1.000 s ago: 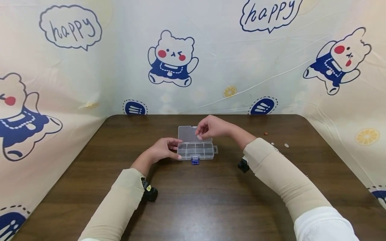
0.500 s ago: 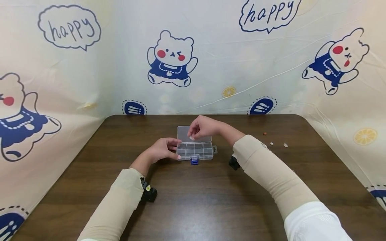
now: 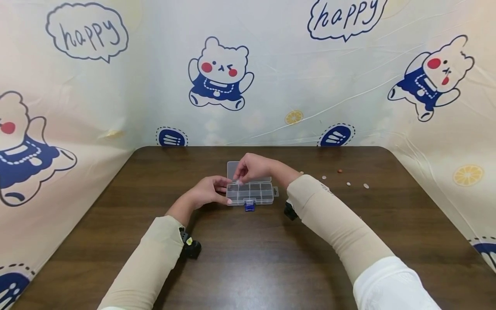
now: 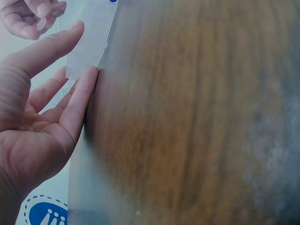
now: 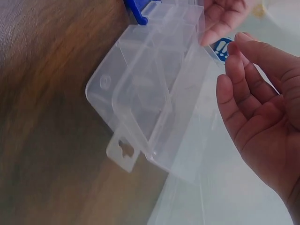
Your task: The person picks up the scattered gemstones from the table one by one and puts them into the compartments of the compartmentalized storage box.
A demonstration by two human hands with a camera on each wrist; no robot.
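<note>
A clear plastic compartment box [image 3: 255,193] lies on the table with its lid [image 3: 231,167] tipped back and its blue latch [image 3: 249,206] facing me. My left hand [image 3: 204,192] grips the box's left end, thumb at the front corner and fingers at the back. Over the back left compartments, my right hand [image 3: 255,165] pinches a small whitish piece [image 4: 41,24], pale and pebble-like in the left wrist view. The right wrist view shows dividers inside the box and a hanging tab [image 5: 123,149] at its right end.
On the wooden table [image 3: 248,258], right of the box, lie a reddish-brown piece [image 3: 339,171] and several small whitish pieces, including an oval one [image 3: 366,186]. A printed cloth [image 3: 271,86] hangs behind the table.
My right hand has moved left and slightly down, from over the lid to the box's back left compartments, carrying the small whitish piece. My left hand stays at the box's left end.
</note>
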